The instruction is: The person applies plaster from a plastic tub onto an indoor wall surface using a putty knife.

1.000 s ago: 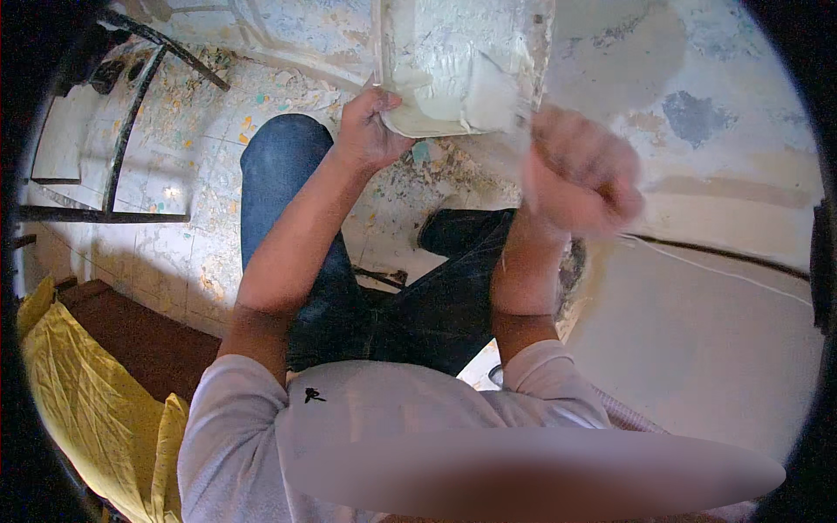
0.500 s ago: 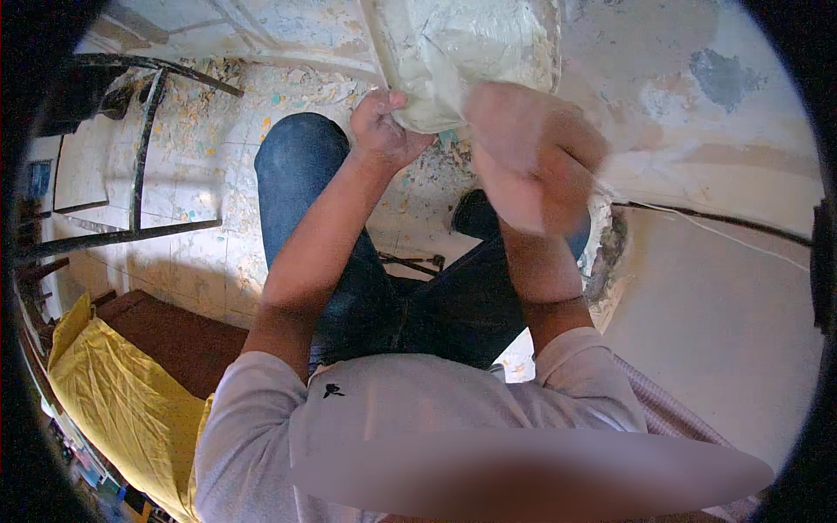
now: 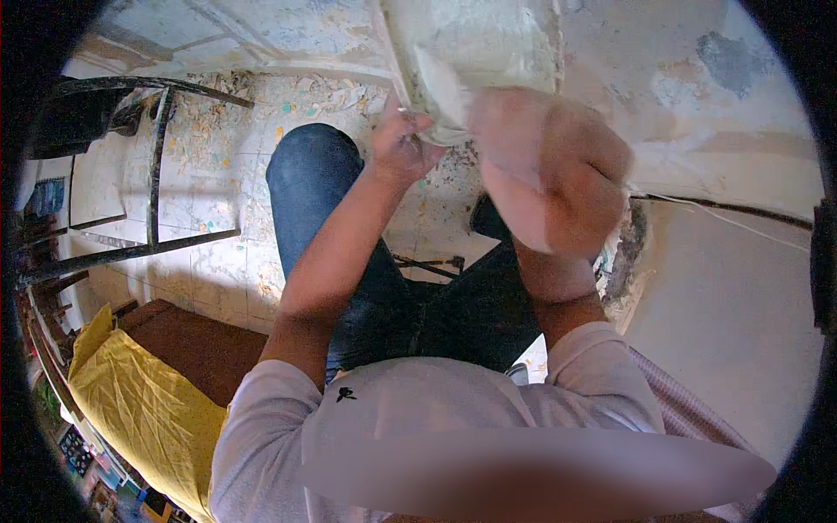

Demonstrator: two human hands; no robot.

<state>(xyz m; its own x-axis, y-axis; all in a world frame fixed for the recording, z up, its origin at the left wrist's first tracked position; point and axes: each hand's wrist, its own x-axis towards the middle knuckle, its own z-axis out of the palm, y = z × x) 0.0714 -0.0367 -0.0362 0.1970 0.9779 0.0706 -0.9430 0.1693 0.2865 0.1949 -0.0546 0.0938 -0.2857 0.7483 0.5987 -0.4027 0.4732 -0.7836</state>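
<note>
Your left hand [image 3: 404,146], fingers closed on the near left corner of the whitish tray [image 3: 390,48], your blurred right hand [image 3: 551,161] over its near right side, what those fingers hold unclear.

Wet-looking paste [image 3: 442,83], creased yellow cloth [image 3: 144,401]

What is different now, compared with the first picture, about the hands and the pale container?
The blurred right hand moved left, from the right edge of the pale container to over its near right corner; whether it holds anything is unclear. The view shifted too, so the yellow cloth appears farther right. The left hand still holds the container's near left edge.
</note>
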